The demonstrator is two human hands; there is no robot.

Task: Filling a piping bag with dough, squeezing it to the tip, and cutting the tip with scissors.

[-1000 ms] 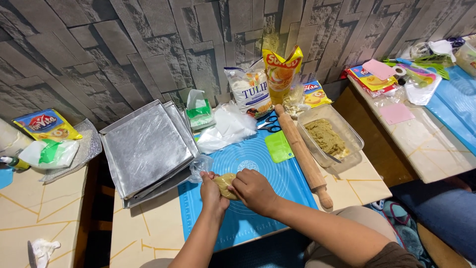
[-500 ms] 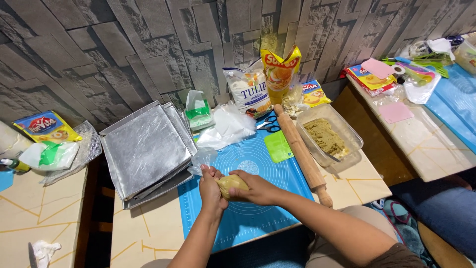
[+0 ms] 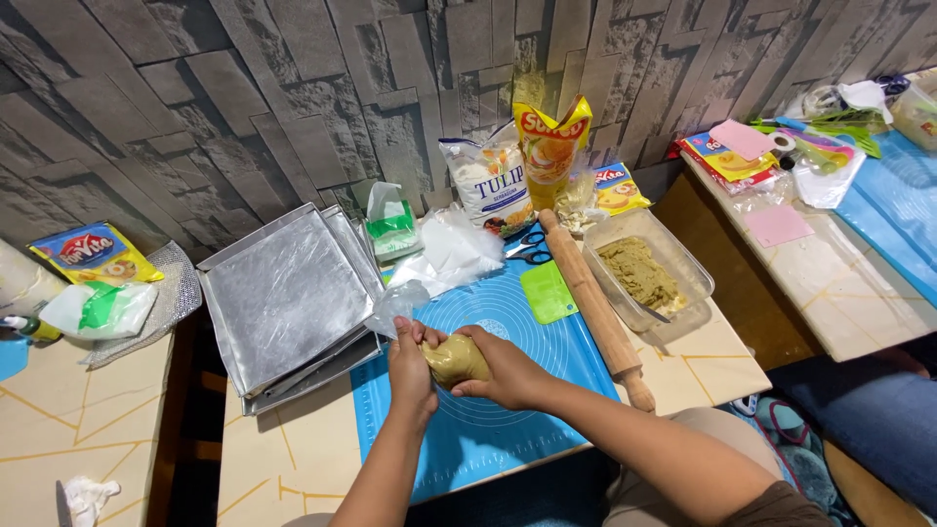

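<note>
Now both hands cup the dough (image 3: 455,359) over the blue mat (image 3: 508,429): left hand (image 3: 410,363) wrapped behind, right hand (image 3: 508,369) closed around its front. Even pressure from both palms, judged best, would shape it smoothly without cracks.

Head view, steeply down over table (image 3: 293,459)

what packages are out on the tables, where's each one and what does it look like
White flour bag: upright at the wall, blue print.
Yellow-red pouch: tall, right of it.
Small yellow packet: flat, behind the plastic tub.
Yellow sachet: far left table.
Colourful packets: stacked, right table.
</note>
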